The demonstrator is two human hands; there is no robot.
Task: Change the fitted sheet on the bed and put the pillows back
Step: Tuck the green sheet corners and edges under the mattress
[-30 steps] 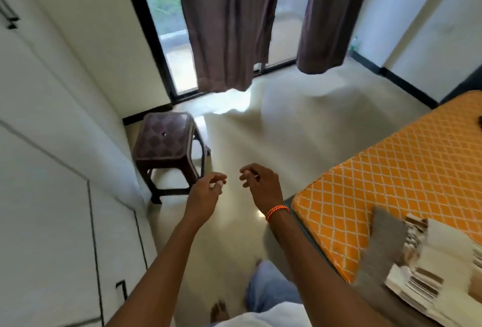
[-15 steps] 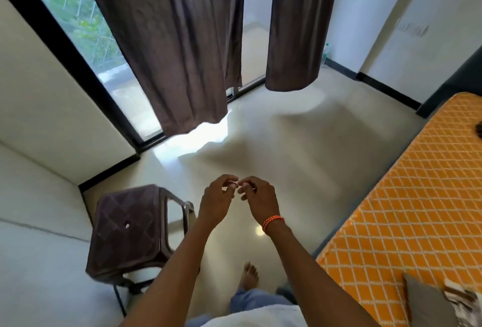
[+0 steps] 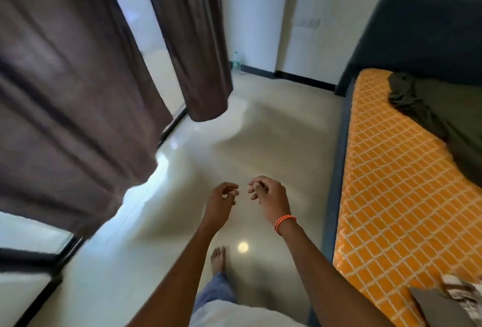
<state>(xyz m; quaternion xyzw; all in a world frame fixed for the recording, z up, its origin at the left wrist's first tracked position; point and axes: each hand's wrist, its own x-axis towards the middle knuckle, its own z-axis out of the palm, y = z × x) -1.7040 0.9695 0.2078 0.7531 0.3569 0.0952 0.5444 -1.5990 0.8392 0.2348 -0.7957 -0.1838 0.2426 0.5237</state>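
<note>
Both hands, left (image 3: 221, 197) and right (image 3: 268, 195), hung loosely curled and empty over the floor (image 3: 260, 144); with the dark sheet (image 3: 443, 115) bunched at 2 o'clock on the bare orange mattress (image 3: 396, 196), a one-corner pull risked dragging it off.

Bed (image 3: 407, 196) lying at right, headboard (image 3: 417, 37) standing at its far end. Crumpled cloth (image 3: 448, 115) lying on the mattress near the headboard. Folded bedding, possibly a pillow (image 3: 453, 303), sitting on the near corner. Curtains (image 3: 78, 92) hanging at left. Floor (image 3: 234, 149) running between curtains and bed. Left hand (image 3: 221, 201) and right hand (image 3: 271, 196) hovering side by side above the floor, apart.
</note>
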